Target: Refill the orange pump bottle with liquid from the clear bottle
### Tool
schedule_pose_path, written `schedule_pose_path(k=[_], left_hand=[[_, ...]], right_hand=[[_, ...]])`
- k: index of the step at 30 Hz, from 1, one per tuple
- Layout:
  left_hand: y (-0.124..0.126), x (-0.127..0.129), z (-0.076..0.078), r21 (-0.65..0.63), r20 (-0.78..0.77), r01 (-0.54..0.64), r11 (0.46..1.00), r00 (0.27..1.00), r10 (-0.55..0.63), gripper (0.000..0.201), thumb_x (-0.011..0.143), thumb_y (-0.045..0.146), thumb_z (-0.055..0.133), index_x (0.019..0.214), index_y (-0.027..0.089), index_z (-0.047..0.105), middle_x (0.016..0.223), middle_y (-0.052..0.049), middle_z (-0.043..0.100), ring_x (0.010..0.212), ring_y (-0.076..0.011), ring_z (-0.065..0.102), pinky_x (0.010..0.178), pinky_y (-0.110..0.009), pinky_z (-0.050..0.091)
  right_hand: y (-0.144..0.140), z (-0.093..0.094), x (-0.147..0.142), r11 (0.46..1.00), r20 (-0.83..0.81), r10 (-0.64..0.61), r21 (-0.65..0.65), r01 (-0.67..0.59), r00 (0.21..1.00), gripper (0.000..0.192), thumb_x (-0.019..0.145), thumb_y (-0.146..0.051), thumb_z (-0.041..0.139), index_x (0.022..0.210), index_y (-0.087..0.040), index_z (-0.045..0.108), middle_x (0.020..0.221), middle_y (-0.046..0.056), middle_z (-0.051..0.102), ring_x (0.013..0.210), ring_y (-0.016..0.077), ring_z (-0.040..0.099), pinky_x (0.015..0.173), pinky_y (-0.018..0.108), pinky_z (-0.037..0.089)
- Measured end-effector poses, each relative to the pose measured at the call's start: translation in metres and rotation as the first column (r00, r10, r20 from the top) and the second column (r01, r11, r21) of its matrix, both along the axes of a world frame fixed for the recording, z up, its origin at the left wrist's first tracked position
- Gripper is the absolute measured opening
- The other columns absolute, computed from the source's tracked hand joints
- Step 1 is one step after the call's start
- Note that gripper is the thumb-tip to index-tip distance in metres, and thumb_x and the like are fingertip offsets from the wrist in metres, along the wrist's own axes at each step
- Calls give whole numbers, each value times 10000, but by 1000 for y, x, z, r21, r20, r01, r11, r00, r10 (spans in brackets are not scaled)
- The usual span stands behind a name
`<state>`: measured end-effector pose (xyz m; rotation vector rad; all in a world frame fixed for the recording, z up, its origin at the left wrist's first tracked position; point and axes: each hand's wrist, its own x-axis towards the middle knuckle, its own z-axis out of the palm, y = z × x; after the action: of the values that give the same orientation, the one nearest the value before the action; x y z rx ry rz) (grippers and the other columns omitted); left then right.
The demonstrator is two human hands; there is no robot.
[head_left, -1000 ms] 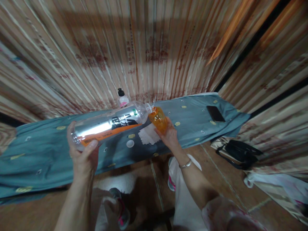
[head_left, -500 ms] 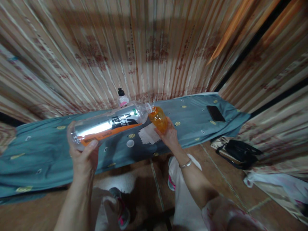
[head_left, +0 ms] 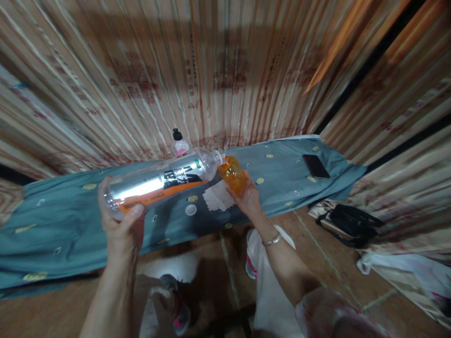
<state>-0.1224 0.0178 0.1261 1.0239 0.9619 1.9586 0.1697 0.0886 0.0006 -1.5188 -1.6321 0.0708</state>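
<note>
My left hand [head_left: 124,226] is closed around the base of a large clear plastic bottle [head_left: 160,180] with a silver and orange label. The bottle lies tilted almost level, its neck pointing right. In my right hand [head_left: 248,197] is a small amber, see-through container [head_left: 231,174], tipped toward the bottle. The bottle's mouth meets the amber container's top end; whether liquid passes between them I cannot tell. Below them, a white crumpled tissue [head_left: 217,196] and a round white cap [head_left: 190,210] lie on the blue cloth [head_left: 282,173].
A pump bottle with a black top [head_left: 179,141] stands behind the large bottle. A black phone [head_left: 316,166] rests on the cloth's right part. On the floor at right sits a black bag [head_left: 352,223]. Striped curtains [head_left: 211,70] hang behind the cloth-covered surface.
</note>
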Motion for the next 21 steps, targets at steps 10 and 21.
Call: schedule_pose_path(k=[10,21], left_hand=[[0,0,-1,-11,-20,-24,1000,1000,24,800,429,255,967,1162,447,710,1305,29,613,971,-175,627,764,-347,644],[-2,3,2,-26,10,-13,1000,1000,13,809,422,228,967,1158,428,699,1322,25,603,1091,-206,603,772,-312,634]], right_hand=[[-1,4,0,1000,-1,9,-21,-9,1000,826,843,-479,714,1493,-125,349,1427,227,592,1332,344,582,1089,544,518],[-3,7,-1,1000,-1,2,-30,-2,1000,821,835,-447,733,1484,-132,342,1429,227,594,1334,346,586,1077,555,525]])
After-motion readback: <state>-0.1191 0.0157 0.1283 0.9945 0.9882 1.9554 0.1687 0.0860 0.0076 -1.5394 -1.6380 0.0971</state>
